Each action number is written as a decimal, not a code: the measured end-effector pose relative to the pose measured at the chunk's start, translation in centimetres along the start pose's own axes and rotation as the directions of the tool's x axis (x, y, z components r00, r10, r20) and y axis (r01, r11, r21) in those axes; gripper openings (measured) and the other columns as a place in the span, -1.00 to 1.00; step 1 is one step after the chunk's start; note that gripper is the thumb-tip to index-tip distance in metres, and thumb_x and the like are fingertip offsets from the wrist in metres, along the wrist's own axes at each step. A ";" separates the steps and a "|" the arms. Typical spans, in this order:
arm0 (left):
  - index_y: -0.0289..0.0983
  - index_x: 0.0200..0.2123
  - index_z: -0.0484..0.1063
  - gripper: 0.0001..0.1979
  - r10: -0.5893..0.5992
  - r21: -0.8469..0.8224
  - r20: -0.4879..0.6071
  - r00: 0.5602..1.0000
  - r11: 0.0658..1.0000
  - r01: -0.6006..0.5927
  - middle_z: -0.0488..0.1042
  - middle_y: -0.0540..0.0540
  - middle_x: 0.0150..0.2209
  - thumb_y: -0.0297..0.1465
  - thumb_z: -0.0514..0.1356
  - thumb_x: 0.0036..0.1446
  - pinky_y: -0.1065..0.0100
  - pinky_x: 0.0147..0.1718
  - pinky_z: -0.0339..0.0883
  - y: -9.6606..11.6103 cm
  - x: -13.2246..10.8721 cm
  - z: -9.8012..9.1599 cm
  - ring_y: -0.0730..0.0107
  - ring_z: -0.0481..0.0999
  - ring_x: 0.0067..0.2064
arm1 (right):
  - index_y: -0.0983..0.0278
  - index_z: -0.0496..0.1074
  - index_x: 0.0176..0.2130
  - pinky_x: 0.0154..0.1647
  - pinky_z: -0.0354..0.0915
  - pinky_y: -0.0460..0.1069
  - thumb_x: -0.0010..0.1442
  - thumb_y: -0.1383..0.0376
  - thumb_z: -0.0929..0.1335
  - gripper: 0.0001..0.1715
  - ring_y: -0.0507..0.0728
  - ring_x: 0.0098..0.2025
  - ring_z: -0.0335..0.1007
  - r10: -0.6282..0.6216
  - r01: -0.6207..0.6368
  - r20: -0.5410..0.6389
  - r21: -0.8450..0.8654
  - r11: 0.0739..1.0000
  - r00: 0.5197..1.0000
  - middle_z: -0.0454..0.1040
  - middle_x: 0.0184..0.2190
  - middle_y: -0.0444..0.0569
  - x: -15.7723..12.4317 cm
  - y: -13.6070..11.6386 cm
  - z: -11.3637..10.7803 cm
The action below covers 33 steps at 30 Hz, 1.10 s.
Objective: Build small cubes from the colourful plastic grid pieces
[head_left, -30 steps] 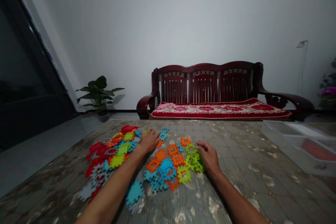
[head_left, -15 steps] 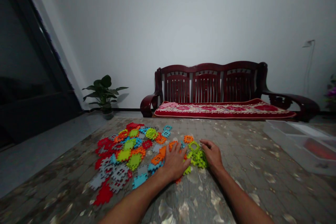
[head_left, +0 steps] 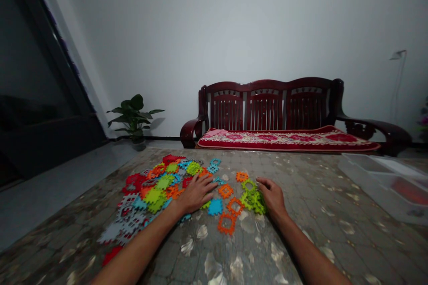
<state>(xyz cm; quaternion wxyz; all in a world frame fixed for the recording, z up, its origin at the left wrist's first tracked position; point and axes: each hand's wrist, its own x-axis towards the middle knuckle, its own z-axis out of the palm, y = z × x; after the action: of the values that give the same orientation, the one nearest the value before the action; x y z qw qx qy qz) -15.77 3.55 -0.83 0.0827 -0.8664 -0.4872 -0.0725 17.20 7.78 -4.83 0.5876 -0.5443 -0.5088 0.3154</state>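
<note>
My left hand (head_left: 198,193) lies palm down, fingers spread, over the right edge of a mixed heap of interlocking plastic tiles with toothed edges. Beneath and around it are orange, blue and green tiles, partly hidden. My right hand (head_left: 272,197) rests cupped against the right side of a small pile of green tiles (head_left: 253,199); its thumb side is turned up and some fingers are hidden. Between the hands lie a blue tile (head_left: 215,206) and several orange frame tiles (head_left: 235,207). Another orange tile (head_left: 241,176) sits behind the green pile.
A patterned cloth (head_left: 321,213) covers the table. The heap's grey tiles (head_left: 123,226) and red tiles (head_left: 134,183) spread left. At right stands a clear plastic box (head_left: 377,189) with something red inside. Beyond are a wooden bench (head_left: 264,111) and a potted plant (head_left: 133,116).
My left hand has slid left, away from the green pile, and the heap's near tiles have shifted left. Orange tiles and a blue one now show between the hands. My right hand has barely moved.
</note>
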 end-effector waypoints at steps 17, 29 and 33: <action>-0.09 0.40 0.27 -0.32 -0.018 -0.321 0.025 1.000 0.947 0.025 0.22 -0.25 0.47 0.06 0.07 0.33 -0.32 0.44 -0.11 18.2 8.4 -0.8 -0.09 0.10 0.51 | 0.29 0.65 -0.12 0.20 0.35 0.18 0.05 -0.16 0.33 -0.30 0.33 0.09 0.55 0.086 -0.037 -0.144 0.313 0.949 0.986 0.67 -0.01 0.17 1.0 -0.5 -1.5; -0.06 0.25 0.47 -0.50 -0.139 -0.101 0.006 0.990 0.985 0.139 0.43 -0.22 0.31 -0.06 0.13 0.32 -0.35 0.40 -0.08 12.5 8.6 -0.6 -0.09 0.31 0.36 | 0.28 0.67 -0.25 0.09 0.39 0.18 -0.05 -0.08 0.35 -0.41 0.36 -0.02 0.56 -0.012 0.022 -0.152 0.066 0.998 0.988 0.71 -0.19 0.15 2.4 -0.2 -3.4; -0.05 0.27 0.45 -0.53 -0.103 -0.101 0.020 0.994 0.989 0.105 0.45 -0.16 0.31 -0.12 0.11 0.37 -0.28 0.37 0.04 9.2 7.3 -0.2 -0.05 0.29 0.38 | 0.29 0.68 -0.26 0.09 0.39 0.19 -0.08 -0.06 0.33 -0.41 0.37 -0.04 0.57 -0.015 0.018 -0.133 0.024 1.000 0.991 0.70 -0.20 0.16 2.2 -0.7 -3.4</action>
<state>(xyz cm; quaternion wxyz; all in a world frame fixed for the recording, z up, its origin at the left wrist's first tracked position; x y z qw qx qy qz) -4.09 4.88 0.17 0.0311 -0.8433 -0.5280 -0.0952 20.89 8.55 -3.24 0.6295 -0.5525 -0.4692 0.2799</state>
